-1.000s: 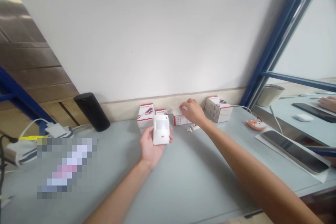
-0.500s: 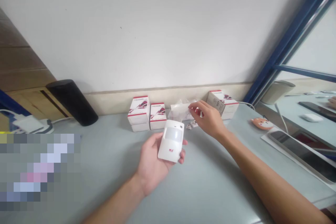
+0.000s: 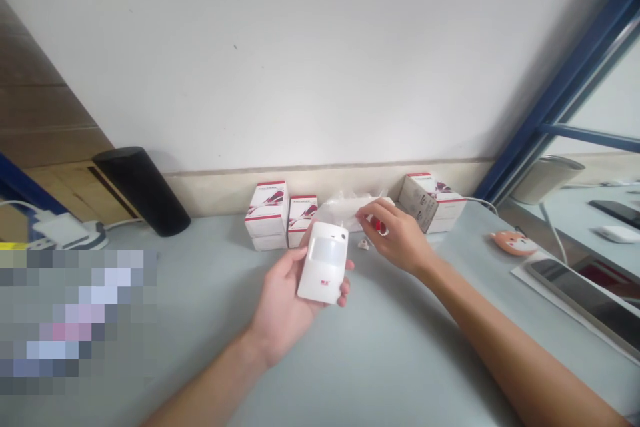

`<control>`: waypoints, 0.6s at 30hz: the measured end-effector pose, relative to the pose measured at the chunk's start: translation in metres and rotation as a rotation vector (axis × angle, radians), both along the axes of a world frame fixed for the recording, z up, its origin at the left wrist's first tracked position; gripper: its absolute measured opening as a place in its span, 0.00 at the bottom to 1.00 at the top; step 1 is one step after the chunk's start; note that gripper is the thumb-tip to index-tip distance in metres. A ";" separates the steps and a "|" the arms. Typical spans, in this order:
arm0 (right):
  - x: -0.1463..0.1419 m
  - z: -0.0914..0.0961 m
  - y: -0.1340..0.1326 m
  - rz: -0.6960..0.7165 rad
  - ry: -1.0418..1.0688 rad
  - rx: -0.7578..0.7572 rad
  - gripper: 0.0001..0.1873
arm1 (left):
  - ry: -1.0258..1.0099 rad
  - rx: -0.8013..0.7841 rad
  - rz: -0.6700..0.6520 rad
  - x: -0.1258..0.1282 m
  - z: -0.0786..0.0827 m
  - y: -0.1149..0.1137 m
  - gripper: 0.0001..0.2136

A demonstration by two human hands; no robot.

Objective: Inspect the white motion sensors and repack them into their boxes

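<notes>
My left hand (image 3: 280,303) is closed around a white motion sensor (image 3: 323,261) with a frosted lens and a small red mark, holding it upright above the grey table (image 3: 380,347). My right hand (image 3: 397,235) pinches a clear plastic bag (image 3: 343,208) just behind the sensor and lifts it off the table. Behind both hands, small white-and-red boxes (image 3: 270,208) stand in a row against the wall. One more such box (image 3: 430,201) lies further right. A tiny white part (image 3: 363,245) lies on the table under my right hand.
A black cylinder (image 3: 143,190) leans at the back left, beside a white charger with cables (image 3: 63,230). An orange fox-shaped item (image 3: 513,242) and a dark phone on paper (image 3: 585,293) lie at the right. A blue frame (image 3: 555,90) borders a neighbouring table.
My right hand reached to the boxes at the wall, closed on the plastic bag and drew it back toward the sensor. My left hand brought the sensor nearer and tilted it a little.
</notes>
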State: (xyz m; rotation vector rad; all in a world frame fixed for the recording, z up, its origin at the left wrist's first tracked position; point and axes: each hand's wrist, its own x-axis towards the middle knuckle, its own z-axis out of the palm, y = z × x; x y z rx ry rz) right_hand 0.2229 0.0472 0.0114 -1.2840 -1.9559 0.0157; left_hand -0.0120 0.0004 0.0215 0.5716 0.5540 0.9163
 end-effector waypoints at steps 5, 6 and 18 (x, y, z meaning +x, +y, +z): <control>-0.003 -0.002 -0.001 0.039 0.028 -0.007 0.09 | 0.006 0.100 -0.048 -0.003 -0.004 0.000 0.31; -0.004 -0.003 -0.002 0.039 0.038 -0.013 0.10 | 0.017 0.116 -0.052 -0.004 -0.004 0.000 0.32; 0.003 0.007 0.000 0.057 0.262 0.004 0.07 | 0.133 0.176 -0.013 -0.003 -0.005 0.001 0.32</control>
